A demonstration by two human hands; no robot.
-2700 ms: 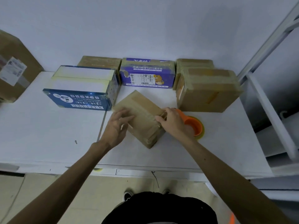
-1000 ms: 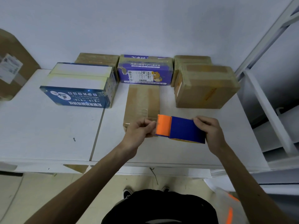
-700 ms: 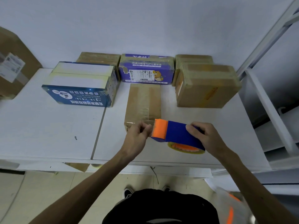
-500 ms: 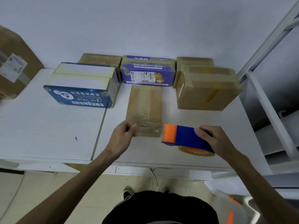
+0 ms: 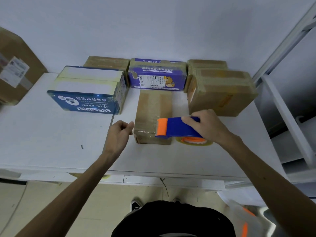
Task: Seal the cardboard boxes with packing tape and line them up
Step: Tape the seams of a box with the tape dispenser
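A flat brown cardboard box (image 5: 152,110) lies lengthwise in the middle of the white table (image 5: 51,137), with clear tape over its top. My right hand (image 5: 207,127) grips a blue and orange tape dispenser (image 5: 174,128), whose orange front end hangs over the box's near right corner. The tape roll (image 5: 195,141) shows below the dispenser. My left hand (image 5: 119,135) hovers just left of the box's near end, fingers loosely curled and holding nothing.
Along the wall stand a blue and white box (image 5: 89,89), a purple box (image 5: 157,74), a big brown box (image 5: 220,91) and brown boxes behind them. A large carton (image 5: 15,65) sits at far left. A metal shelf frame (image 5: 287,93) rises on the right.
My left hand let go of the tape end and drew back to the left of the box. My right hand carried the dispenser up over the box's near right corner.
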